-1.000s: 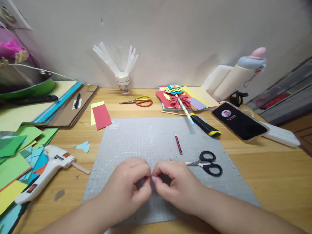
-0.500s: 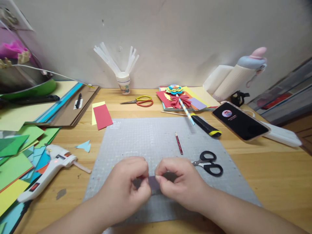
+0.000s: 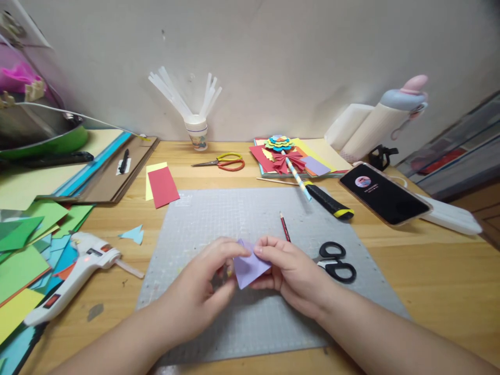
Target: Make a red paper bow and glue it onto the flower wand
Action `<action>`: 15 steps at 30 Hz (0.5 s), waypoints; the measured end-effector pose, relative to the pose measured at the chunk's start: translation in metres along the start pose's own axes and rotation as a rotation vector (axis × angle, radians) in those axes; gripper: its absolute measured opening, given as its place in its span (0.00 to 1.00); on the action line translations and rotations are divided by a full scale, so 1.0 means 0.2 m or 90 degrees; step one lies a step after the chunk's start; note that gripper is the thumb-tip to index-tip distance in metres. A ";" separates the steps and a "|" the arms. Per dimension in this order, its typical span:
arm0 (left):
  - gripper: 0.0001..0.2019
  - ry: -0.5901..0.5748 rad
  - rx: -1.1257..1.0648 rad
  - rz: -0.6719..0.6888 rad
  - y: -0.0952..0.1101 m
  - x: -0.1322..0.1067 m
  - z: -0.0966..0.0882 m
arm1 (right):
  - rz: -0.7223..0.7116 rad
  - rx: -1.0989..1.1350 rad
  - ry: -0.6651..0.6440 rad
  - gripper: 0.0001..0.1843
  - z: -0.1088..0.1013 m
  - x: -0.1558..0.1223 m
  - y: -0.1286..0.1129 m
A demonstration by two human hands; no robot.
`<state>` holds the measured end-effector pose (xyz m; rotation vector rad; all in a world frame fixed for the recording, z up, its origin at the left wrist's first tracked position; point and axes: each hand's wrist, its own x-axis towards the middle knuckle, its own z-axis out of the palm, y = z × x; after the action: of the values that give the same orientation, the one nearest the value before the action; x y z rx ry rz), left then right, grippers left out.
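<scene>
A small folded piece of purple paper [image 3: 250,271] is held up above the grey cutting mat [image 3: 203,213]. My right hand [image 3: 289,271] pinches its right side, the thumb in front and other fingers behind. On the upper left edge lie the fingers of my left hand [image 3: 207,276], gripping lightly, while that thumb hangs lower, away from the paper. A red-and-black pencil [image 3: 285,226] rests just beyond my right hand. Beside that hand lie black-handled scissors [image 3: 338,263], their blades partly hidden by it.
At left, a hot glue gun [image 3: 74,271] lies by colored paper scraps [image 3: 27,260]. Behind the mat are red paper [image 3: 164,187], yellow-and-red scissors [image 3: 222,162], a paper cup [image 3: 197,133] of glue sticks and a paper flower [image 3: 279,143]. A utility knife [image 3: 328,200] and phone [image 3: 385,192] lie right.
The purple paper has been raised and tilted, so a broad lit face now shows instead of a dark strip. My left fingers have loosened and my right hand has turned.
</scene>
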<state>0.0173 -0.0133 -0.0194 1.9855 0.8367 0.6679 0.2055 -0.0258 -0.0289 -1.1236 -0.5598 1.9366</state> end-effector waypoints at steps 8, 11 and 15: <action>0.09 -0.022 0.088 0.070 -0.01 0.01 -0.04 | 0.002 0.018 -0.027 0.10 -0.01 -0.01 -0.02; 0.07 -0.009 0.105 0.085 -0.02 0.00 -0.05 | -0.010 0.008 -0.040 0.09 -0.01 -0.01 -0.02; 0.08 -0.006 0.131 0.099 -0.02 0.00 -0.05 | -0.004 -0.008 -0.048 0.10 -0.02 -0.01 -0.01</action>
<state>0.0090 -0.0066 -0.0178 2.2548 0.7766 0.6832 0.2097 -0.0261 -0.0278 -1.0592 -0.6159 1.9797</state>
